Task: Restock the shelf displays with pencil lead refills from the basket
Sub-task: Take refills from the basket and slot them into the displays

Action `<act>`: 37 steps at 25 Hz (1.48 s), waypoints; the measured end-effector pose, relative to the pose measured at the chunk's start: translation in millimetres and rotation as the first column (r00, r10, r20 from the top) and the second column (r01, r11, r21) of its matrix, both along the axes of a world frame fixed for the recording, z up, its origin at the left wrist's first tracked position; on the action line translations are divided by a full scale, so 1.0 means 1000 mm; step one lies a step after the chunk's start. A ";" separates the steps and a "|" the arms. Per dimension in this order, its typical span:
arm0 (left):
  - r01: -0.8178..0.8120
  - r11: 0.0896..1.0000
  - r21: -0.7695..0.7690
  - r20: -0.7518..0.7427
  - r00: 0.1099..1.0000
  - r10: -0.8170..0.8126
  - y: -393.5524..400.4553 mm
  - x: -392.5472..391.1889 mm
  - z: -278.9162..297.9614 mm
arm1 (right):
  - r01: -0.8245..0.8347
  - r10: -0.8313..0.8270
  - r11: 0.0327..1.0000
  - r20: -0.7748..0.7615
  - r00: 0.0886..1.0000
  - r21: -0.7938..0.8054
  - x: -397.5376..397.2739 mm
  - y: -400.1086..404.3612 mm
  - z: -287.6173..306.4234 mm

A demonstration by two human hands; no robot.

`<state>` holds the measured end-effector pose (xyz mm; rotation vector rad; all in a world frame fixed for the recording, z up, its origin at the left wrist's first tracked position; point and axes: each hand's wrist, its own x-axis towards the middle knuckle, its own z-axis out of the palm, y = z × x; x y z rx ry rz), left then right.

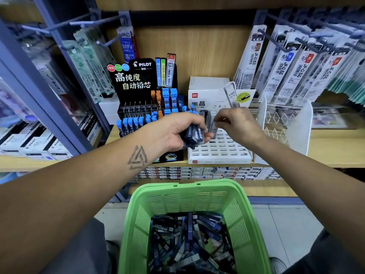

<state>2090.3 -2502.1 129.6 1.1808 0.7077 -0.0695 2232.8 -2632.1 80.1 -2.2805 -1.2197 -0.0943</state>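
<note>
Left hand (177, 131) wrapped round a fat bundle of dark blue plastic lead refill cases (194, 132), up in front of the shelf. Right hand (236, 125) pinching one clear grey lead case (213, 128) just above the white slotted cardboard display tray (219, 149), beside the black Pilot display stand (146, 95). Loads more refills piled loose in the green plastic basket (177, 196) down below.

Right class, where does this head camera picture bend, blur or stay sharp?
Head view: wide-angle bending bows the shelf edge and stretches the forearms; hanging packets at the corners smear; the black display reads sharp; the refills in the left hand blur slightly.
</note>
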 end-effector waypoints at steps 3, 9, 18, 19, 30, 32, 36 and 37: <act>0.012 1.000 -0.021 0.006 1.000 -0.012 -0.001 -0.002 -0.005 | 0.006 -0.006 1.000 0.154 0.988 0.002 -0.003 0.001 -0.003; 0.040 0.999 -0.011 0.057 0.998 -0.039 -0.005 -0.008 -0.006 | 0.144 0.138 0.955 -0.821 0.554 0.258 -0.035 0.002 0.027; 0.048 0.999 0.001 0.028 0.998 -0.048 -0.007 -0.019 -0.007 | 0.360 0.236 0.868 -0.922 0.307 0.342 -0.027 -0.010 0.026; 0.036 0.999 0.016 0.028 0.999 -0.037 -0.008 -0.018 -0.007 | 0.351 0.240 0.872 -0.922 0.303 0.342 -0.028 -0.010 0.025; -0.046 0.999 0.021 0.040 0.998 0.046 -0.006 -0.013 -0.007 | -0.226 0.226 0.973 0.007 0.974 0.047 -0.027 -0.014 0.009; -0.048 0.999 0.026 0.047 0.998 0.047 -0.008 -0.012 -0.007 | -0.230 0.236 0.972 0.224 0.946 -0.050 -0.023 -0.019 0.005; -0.049 0.998 -0.030 0.076 0.996 0.051 -0.009 -0.012 -0.004 | -0.264 0.278 0.961 0.249 0.928 -0.087 -0.022 -0.020 0.010; -0.058 0.997 -0.049 0.087 0.994 0.062 -0.007 -0.011 -0.003 | -0.231 0.234 0.972 0.104 0.967 -0.039 -0.022 -0.020 0.011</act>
